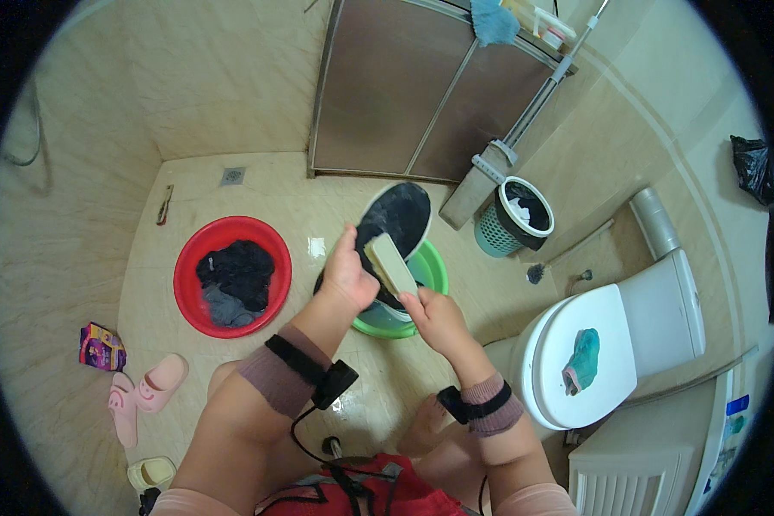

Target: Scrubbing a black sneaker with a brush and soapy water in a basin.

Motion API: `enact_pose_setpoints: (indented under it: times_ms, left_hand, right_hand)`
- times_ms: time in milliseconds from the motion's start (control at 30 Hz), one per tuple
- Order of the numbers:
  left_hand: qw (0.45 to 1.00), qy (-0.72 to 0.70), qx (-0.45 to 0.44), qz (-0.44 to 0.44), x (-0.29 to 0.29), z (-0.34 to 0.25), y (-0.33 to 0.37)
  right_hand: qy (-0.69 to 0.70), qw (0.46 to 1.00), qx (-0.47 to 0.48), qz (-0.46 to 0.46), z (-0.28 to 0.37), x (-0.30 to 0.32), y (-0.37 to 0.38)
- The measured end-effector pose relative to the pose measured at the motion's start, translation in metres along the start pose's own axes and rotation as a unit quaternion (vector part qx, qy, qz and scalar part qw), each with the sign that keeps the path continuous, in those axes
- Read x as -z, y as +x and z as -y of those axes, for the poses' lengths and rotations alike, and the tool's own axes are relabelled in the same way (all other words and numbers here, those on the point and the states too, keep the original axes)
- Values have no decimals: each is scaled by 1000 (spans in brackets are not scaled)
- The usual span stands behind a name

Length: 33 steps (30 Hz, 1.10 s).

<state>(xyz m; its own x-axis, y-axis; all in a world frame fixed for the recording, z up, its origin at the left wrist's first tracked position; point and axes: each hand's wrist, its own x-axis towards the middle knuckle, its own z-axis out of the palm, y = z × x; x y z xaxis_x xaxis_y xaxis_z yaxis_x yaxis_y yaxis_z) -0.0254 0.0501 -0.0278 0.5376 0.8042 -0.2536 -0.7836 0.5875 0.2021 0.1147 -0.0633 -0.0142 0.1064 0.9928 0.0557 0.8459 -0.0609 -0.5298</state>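
My right hand is wrapped round one end of a cream scrubbing brush, its bristle side turned toward black cloth. The cloth lies over an oval board with a pale rim, leaning up out of a green basin. At the near left edge of the cloth, my left hand is closed on it, with some fingers hidden. The basin's inside is mostly covered by the board, cloth and hands.
A red basin with dark clothes stands on the floor at left. Pink slippers and a purple packet lie near it. A lidded toilet and a waste bin stand at right; a glass partition is behind.
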Motion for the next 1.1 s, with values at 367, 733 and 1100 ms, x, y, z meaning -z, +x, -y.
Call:
enact_pose_setpoints:
  times_ms: [367,733,1100]
  left_hand:
    - [998,25,-2,62,-4,-35,-3]
    - [973,185,27,136,-3,-11,-20]
    - [977,151,114,98,-14,4,-34]
  right_hand:
    - [29,982,11,-186,-19,18,8]
    - [-163,955,60,-241,-15,26,19]
    - [-166,949,0,-270,-13,41,20]
